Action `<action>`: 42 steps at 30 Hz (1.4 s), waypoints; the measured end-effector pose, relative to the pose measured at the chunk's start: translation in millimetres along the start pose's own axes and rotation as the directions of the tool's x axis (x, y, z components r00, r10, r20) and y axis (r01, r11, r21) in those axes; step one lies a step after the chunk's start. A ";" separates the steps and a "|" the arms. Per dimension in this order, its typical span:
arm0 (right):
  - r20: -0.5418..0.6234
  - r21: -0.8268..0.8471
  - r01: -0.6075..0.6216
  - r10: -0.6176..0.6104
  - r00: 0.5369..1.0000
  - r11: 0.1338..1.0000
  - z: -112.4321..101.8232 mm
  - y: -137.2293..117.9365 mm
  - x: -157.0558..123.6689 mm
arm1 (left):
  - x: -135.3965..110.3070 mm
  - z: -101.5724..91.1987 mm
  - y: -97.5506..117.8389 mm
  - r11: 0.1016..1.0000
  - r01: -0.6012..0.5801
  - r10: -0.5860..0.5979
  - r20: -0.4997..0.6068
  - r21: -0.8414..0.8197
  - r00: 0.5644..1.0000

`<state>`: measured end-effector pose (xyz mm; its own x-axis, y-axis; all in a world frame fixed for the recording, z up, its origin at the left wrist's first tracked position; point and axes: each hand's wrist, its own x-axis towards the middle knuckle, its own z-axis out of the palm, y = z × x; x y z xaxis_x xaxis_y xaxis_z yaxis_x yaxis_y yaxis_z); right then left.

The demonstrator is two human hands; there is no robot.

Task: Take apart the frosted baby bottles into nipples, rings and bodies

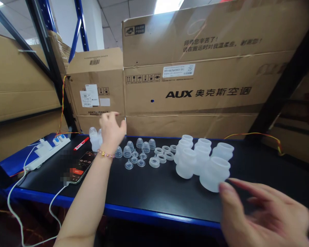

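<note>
My left hand (111,128) is raised above the back left of the black shelf, fingers curved and apart, with nothing visible in it. Just behind its wrist stand assembled baby bottles (93,139), partly hidden by my arm. My right hand (264,214), slightly blurred, is at the front right with thumb and fingers apart. Its thumb tip overlaps the edge of the nearest frosted bottle body (214,176); I cannot tell whether they touch. Several more open bottle bodies (186,164) stand behind. To their left lie white collar rings (154,162), clear nipples (129,165) and clear domed caps (145,147).
A phone (83,167) showing a running timer lies on the left, its white cable (51,206) hanging over the blue front edge. Beyond it are a red marker (81,143) and a white power strip (47,153). Large cardboard boxes (211,123) wall off the back.
</note>
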<state>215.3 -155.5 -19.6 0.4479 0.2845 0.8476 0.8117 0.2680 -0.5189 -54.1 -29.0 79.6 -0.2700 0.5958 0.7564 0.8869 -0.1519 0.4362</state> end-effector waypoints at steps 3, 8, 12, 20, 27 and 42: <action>0.069 0.184 0.157 -0.172 0.983 0.970 4.2 -39.6 -5.2 | 12.4 -8.7 -27.3 0.967 0.153 -0.163 0.029 0.206 0.986; 0.382 0.379 0.136 -0.289 0.878 0.915 33.7 -66.2 -17.0 | 17.6 -1.1 -53.5 0.903 0.172 -0.298 0.284 0.394 0.911; 0.755 0.263 -0.189 -0.080 0.650 0.946 58.5 -72.3 -24.3 | 18.7 3.8 -55.4 0.883 0.207 -0.374 0.365 0.422 0.853; 0.891 0.135 -0.495 0.114 0.440 0.858 79.4 -69.1 -29.6 | 15.7 -38.8 -32.8 0.938 0.234 -0.272 0.124 0.256 0.954; 0.833 0.159 -0.510 0.163 0.530 0.846 96.8 -59.6 -22.7 | 1.3 -34.1 -6.7 0.874 0.101 0.080 0.345 -0.475 0.935; 0.857 0.297 -0.707 0.146 0.493 0.641 92.0 -68.5 -3.1 | -27.0 17.6 21.8 0.511 0.516 0.439 0.725 -0.687 0.531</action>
<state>123.8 -90.0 3.0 0.0184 0.9688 0.2471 0.0923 0.2445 -0.9653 -20.9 -34.5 60.1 0.5174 0.8215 0.2396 0.0566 -0.3122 0.9483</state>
